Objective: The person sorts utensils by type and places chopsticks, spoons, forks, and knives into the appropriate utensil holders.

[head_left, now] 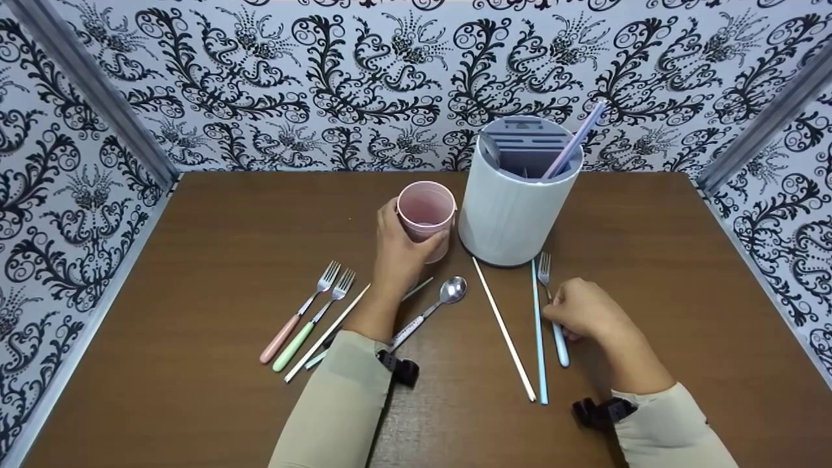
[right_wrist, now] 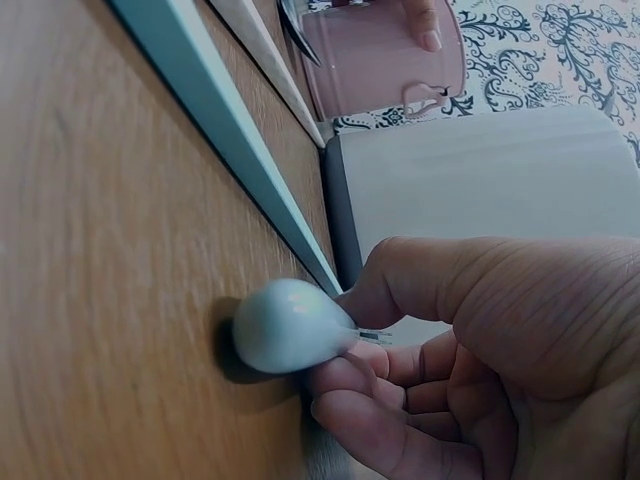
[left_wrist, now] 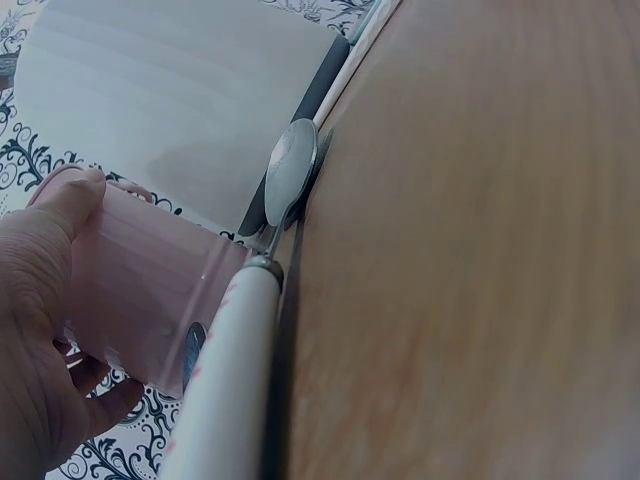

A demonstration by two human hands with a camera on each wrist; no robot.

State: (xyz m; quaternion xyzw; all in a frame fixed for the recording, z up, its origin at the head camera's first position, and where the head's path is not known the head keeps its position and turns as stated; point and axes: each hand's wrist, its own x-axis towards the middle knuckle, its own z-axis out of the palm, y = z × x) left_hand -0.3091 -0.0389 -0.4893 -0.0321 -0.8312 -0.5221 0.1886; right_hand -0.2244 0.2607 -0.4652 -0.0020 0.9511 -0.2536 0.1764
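Note:
My left hand (head_left: 400, 260) grips a pink plastic cup (head_left: 427, 207) that stands upright at the middle of the table, its thumb and fingers around the side. The left wrist view shows the same cup (left_wrist: 150, 285) with the fingers curled about it. To the right, my right hand (head_left: 588, 312) pinches the neck of a fork (head_left: 560, 344) with a light blue handle. Its handle end (right_wrist: 290, 325) faces the right wrist camera, close over the tabletop. Just left of that fork lies a blue chopstick (head_left: 539, 338), apart from the fingers.
A white utensil holder (head_left: 513, 218) stands behind, with purple chopsticks (head_left: 578, 136) leaning in it. A pale chopstick (head_left: 504, 328) lies in front. A spoon (head_left: 453, 290), pink-handled fork (head_left: 279, 339), green-handled fork (head_left: 298, 344) and more chopsticks lie around the left forearm. Patterned walls (head_left: 390, 78) enclose the table.

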